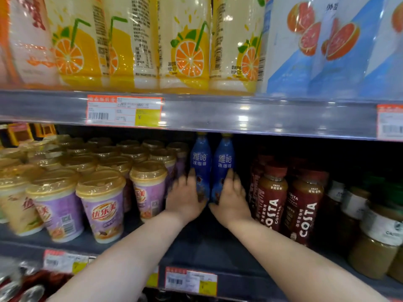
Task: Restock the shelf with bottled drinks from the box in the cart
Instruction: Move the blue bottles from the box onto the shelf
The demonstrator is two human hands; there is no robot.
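Head view: a dark shelf (207, 247) is reached across by two forearms. Further in, the left hand (185, 199) is curled round the left blue bottle (199, 164), the right hand (231, 199) round the right blue bottle (224, 162). Both bottles stand upright, touching. Purple cups (102, 208) are ranged left of them, brown bottles (303, 210) right.

Purple lidded cups (102, 205) stand at left, orange-print drink packs (187, 51) above them.
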